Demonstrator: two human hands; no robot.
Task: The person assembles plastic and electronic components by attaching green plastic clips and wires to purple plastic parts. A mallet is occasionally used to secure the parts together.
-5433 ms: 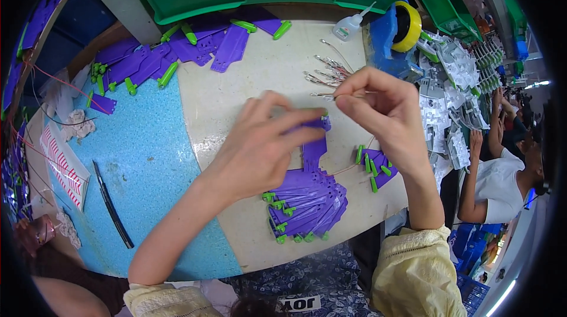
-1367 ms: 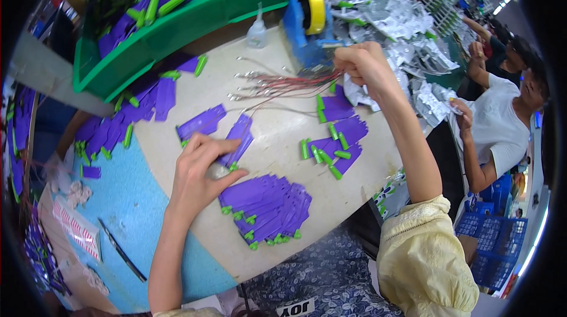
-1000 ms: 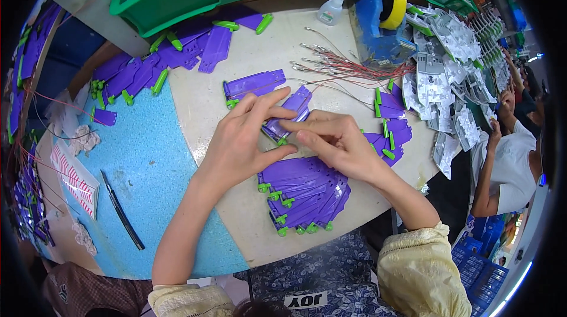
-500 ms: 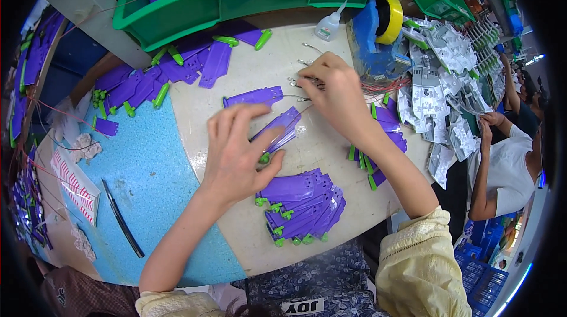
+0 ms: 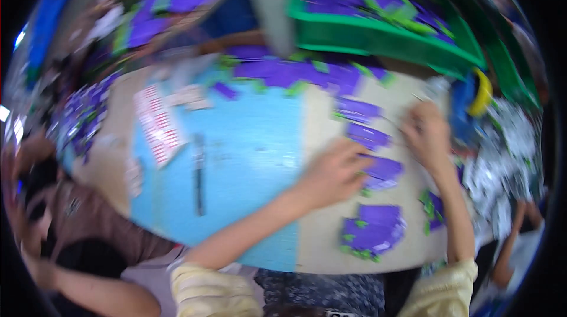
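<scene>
The picture is blurred by motion. My left hand (image 5: pixel 333 174) lies on the beige tabletop (image 5: pixel 319 240) with its fingertips on a flat purple piece with a green end (image 5: pixel 383 172). My right hand (image 5: pixel 426 134) is farther back, fingers curled by thin wires next to a blue and yellow tape dispenser (image 5: pixel 472 104); what it holds is too blurred to tell. More purple pieces (image 5: pixel 366 135) lie between the hands. A stack of purple pieces (image 5: pixel 372 234) sits near the front edge.
A green bin (image 5: pixel 378 36) of purple and green parts stands at the back. A blue mat (image 5: pixel 236 152) holds a black pen (image 5: pixel 199 172) and a red-striped card (image 5: pixel 156 125). Silvery packets (image 5: pixel 502 163) lie right. Another person (image 5: pixel 41 199) sits left.
The view has swung left, so both hands now sit at the right of the picture. My right hand has stayed by the wires near the dispenser; my left hand still rests on a purple piece.
</scene>
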